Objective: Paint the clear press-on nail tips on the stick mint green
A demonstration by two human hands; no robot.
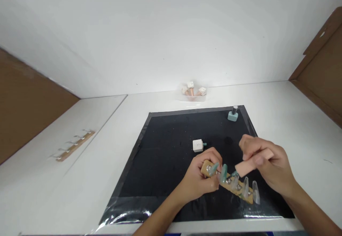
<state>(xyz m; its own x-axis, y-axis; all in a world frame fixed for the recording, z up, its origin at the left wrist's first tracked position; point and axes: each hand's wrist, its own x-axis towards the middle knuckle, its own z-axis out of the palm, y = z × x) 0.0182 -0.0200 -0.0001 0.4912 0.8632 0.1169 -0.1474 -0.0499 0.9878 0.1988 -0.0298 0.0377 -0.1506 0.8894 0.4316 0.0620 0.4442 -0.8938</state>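
My left hand point(202, 175) is closed around the left part of a tan nail tip stand point(234, 186), a narrow strip that carries several long nail tips on metal mounts. The two tips at the left, one of them this nail tip point(223, 173), look green; the others, such as this clear tip point(255, 192), are see-through. In my right hand point(267, 164) is a nail polish brush point(252, 163) with a peach handle, pinched between the fingers. Its green-coated bristles point left, close to the second green tip; whether they touch it I cannot tell.
A white polish bottle point(198, 145) lies on the black mat point(165, 150), its green neck to the right. Farther back stands a teal bottle point(233, 116). Behind the mat, a clear container point(191, 97) holds several polish bottles. Another tip stand point(75, 145) lies at left.
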